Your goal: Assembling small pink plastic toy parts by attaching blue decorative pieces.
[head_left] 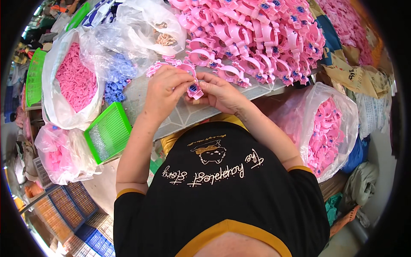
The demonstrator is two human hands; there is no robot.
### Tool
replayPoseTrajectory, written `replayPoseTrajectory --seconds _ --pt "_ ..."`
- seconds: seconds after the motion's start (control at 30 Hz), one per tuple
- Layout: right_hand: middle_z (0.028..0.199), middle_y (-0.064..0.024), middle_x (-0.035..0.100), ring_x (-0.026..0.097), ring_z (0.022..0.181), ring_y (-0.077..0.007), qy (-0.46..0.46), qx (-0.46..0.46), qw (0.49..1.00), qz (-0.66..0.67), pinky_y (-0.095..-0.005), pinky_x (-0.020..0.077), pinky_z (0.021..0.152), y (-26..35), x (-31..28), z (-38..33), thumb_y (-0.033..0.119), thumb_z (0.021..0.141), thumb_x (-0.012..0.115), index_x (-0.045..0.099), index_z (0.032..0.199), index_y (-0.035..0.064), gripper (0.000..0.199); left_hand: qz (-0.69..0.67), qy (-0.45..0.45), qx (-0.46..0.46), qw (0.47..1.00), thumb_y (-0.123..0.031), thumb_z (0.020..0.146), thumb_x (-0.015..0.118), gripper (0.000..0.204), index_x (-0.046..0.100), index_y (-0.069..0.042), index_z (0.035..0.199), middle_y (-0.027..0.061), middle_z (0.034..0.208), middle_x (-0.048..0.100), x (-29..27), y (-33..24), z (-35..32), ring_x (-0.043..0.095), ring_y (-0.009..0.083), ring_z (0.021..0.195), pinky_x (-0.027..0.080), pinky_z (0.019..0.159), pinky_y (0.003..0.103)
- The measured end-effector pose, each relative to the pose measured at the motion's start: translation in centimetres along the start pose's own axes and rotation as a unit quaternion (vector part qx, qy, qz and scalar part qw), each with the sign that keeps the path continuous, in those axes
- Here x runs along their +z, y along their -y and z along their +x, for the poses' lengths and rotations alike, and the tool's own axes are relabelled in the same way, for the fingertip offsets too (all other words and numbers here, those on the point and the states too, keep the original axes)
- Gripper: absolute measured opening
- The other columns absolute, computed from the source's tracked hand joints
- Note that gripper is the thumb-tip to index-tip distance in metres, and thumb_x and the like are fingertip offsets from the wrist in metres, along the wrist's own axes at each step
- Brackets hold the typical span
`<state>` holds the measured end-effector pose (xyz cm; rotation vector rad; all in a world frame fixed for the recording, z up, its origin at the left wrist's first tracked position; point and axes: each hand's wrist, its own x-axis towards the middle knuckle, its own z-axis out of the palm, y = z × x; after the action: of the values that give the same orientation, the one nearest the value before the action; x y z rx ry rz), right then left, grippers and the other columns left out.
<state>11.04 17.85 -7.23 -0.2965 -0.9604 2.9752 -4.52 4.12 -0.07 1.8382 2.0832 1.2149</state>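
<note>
Between my two hands, above the near edge of the table, is a pink plastic part (198,95) with a round dark-blue piece set in it. My left hand (166,89) pinches its upper side with thumb and fingers. From the other side my right hand (222,93) grips it, thumb on top and fingers curled beneath. A bandage-coloured strip shows on a right finger. More pink plastic (155,68) shows just beyond the left fingers; whether it joins the held part I cannot tell. Directly beyond my hands rises a large heap of similar curved pink parts (257,38), many with blue pieces.
A bag of small pink pieces (76,79), loose blue pieces (114,83) and a clear bag with beige pieces (166,39) lie left. A green basket (124,115) holds tiny clear bits. On the right stands a clear bag of pink parts (326,132). The grey tabletop (171,124) edges my body.
</note>
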Motion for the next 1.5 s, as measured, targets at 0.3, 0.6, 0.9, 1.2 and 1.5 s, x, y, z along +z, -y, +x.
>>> replayPoseTrajectory --seconds 0.3,0.6,0.9,1.2,1.5 --pt "0.128 -0.0099 0.062 0.068 0.112 -0.0249 0.013 0.012 1.000 0.018 -0.0418 0.0573 0.103 0.2 0.1 -0.2 0.022 0.109 0.053 0.050 0.140 0.0009 0.037 0.009 0.055 0.037 0.998 -0.005 0.084 0.075 0.014 0.074 -0.004 0.097 0.0100 0.093 0.072 -0.6 0.1 0.3 0.066 0.0294 0.089 0.053 0.079 0.040" --pt "0.127 -0.0106 0.063 0.068 0.112 -0.0236 0.028 0.021 0.999 0.034 -0.0430 0.0576 0.102 0.1 -0.3 -0.2 0.021 0.109 0.053 0.051 0.138 0.0004 0.036 0.067 0.087 0.070 0.992 -0.010 0.086 0.073 0.016 0.071 -0.005 0.101 0.0066 0.101 0.071 -1.2 0.0 0.5 0.063 0.0286 0.098 0.049 0.087 0.042" --pt "0.132 -0.0081 0.061 0.064 0.119 -0.0203 0.004 -0.044 0.999 -0.021 -0.0414 0.0542 0.104 -0.6 -0.1 0.0 0.016 0.105 0.058 0.051 0.139 0.0085 0.036 0.099 -0.055 -0.027 0.993 -0.012 0.091 0.070 0.018 0.070 -0.005 0.107 0.0089 0.110 0.071 -2.1 -1.2 -0.4 0.063 0.0316 0.106 0.048 0.092 0.045" --pt "0.131 -0.0114 0.063 0.067 0.116 -0.0269 -0.030 -0.059 0.998 0.002 -0.0403 0.0535 0.103 -0.3 -0.1 0.0 0.013 0.102 0.059 0.049 0.140 0.0099 0.039 0.163 0.009 -0.108 0.981 -0.004 0.084 0.070 0.014 0.071 -0.003 0.098 0.0147 0.102 0.067 0.7 0.8 -4.3 0.063 0.0362 0.099 0.052 0.086 0.045" --pt "0.139 -0.0126 0.057 0.067 0.117 -0.0282 -0.021 -0.069 0.997 -0.022 -0.0416 0.0537 0.103 -0.4 0.4 -0.2 0.007 0.102 0.056 0.049 0.137 0.0065 0.036 0.120 -0.008 -0.169 0.978 0.000 0.085 0.067 0.017 0.068 -0.001 0.101 0.0159 0.102 0.063 1.6 2.5 -5.8 0.064 0.0348 0.093 0.054 0.083 0.042"
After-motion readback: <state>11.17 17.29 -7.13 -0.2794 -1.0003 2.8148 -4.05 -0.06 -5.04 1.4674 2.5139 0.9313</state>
